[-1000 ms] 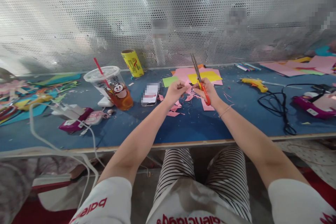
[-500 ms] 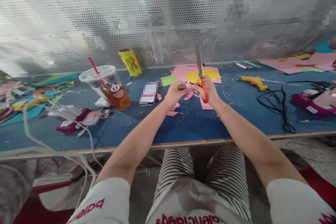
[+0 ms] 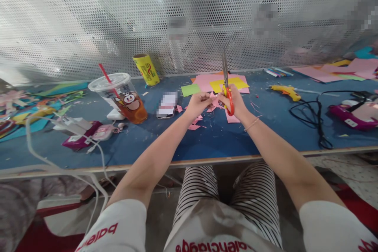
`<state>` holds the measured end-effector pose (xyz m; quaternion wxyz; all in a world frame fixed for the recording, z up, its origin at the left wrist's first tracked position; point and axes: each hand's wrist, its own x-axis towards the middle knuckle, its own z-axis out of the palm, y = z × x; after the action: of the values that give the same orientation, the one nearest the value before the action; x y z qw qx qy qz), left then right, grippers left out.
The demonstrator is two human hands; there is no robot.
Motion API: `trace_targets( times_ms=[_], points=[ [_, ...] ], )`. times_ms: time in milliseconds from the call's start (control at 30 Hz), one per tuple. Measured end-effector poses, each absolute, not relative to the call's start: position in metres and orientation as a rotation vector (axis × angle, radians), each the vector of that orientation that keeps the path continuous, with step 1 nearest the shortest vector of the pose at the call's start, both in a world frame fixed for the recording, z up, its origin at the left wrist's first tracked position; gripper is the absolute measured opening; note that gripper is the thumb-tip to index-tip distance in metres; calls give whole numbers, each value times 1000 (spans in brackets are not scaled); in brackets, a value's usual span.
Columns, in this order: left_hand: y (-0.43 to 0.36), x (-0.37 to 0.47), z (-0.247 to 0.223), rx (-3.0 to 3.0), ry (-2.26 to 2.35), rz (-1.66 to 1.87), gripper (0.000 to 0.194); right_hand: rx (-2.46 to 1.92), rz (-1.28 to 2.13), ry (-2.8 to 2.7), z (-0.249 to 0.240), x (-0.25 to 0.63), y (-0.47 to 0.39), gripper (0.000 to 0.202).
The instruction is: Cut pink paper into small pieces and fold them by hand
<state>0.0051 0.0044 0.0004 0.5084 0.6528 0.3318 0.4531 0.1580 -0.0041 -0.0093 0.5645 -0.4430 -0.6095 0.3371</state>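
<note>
A small piece of pink paper (image 3: 213, 96) is pinched in the fingers of my left hand (image 3: 200, 103), above the blue table. My right hand (image 3: 234, 102) holds scissors (image 3: 225, 69) with red and yellow handles, blades pointing up and away; its fingertips also meet the pink paper. Pink scraps (image 3: 196, 123) lie under and around both hands. Behind them are a yellow sheet (image 3: 242, 83), a larger pink sheet (image 3: 202, 81) and a green sheet (image 3: 189, 90).
Left of my hands are a phone (image 3: 167, 105), a lidded drink cup (image 3: 130, 100), a yellow can (image 3: 147, 70) and a purple power strip (image 3: 81, 136). To the right are a yellow glue gun (image 3: 286, 92) and its black cable (image 3: 319, 120). Perforated metal (image 3: 206, 19) stands behind.
The scissors in my right hand have tilted slightly and their blades sit a little further right. The right fingertips have shifted slightly at the pink paper. My left hand has hardly moved.
</note>
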Motion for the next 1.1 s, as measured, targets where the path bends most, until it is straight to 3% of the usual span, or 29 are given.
trace_targets(
  times_ms=[233, 633, 1100],
  points=[
    [8, 5, -2, 1579, 819, 1162, 18, -1045, 801, -1406, -13, 159, -4, 40],
    [18, -6, 3, 1553, 866, 1592, 15, -1020, 791, -1580, -24, 161, 2, 49],
    [15, -2, 2, 1364, 847, 1617, 16, -1018, 657, -1655, -25, 156, -6, 47]
  ],
)
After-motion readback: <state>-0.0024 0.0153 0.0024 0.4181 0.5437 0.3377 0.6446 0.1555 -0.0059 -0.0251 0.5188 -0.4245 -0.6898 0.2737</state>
